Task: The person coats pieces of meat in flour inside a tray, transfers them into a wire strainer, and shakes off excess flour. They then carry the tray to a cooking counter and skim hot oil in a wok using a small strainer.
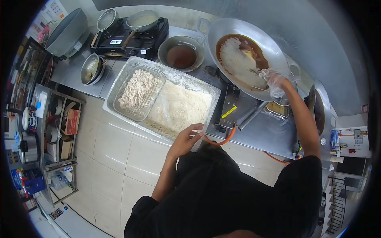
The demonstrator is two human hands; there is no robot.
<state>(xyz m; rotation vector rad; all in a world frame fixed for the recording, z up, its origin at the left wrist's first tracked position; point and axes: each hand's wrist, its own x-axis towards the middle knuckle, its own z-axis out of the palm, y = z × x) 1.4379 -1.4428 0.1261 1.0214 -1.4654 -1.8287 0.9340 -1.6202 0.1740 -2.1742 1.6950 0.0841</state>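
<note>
My right hand (pixel 276 82), in a clear plastic glove, reaches over the near right rim of a large wok (pixel 274 45). Its fingers look closed near the frying oil (pixel 226 43); what they hold is too small and blurred to name. Pale foam (pixel 236 59) covers much of the oil. By the near corner of a metal tray (pixel 216 93), my left hand (pixel 188 139) is bare, fingers apart and holding nothing. White flour (pixel 184 103) fills the tray's right part. In its left part sits a wire basket (pixel 149 113) with floured pale pieces (pixel 139 85).
Behind the tray are a pan of dark oil (pixel 181 56) and a black stove (pixel 156 43) carrying a saucepan (pixel 143 20). A burner control (pixel 228 105) with an orange hose (pixel 228 139) is right of the tray. Shelves (pixel 59 131) stand left.
</note>
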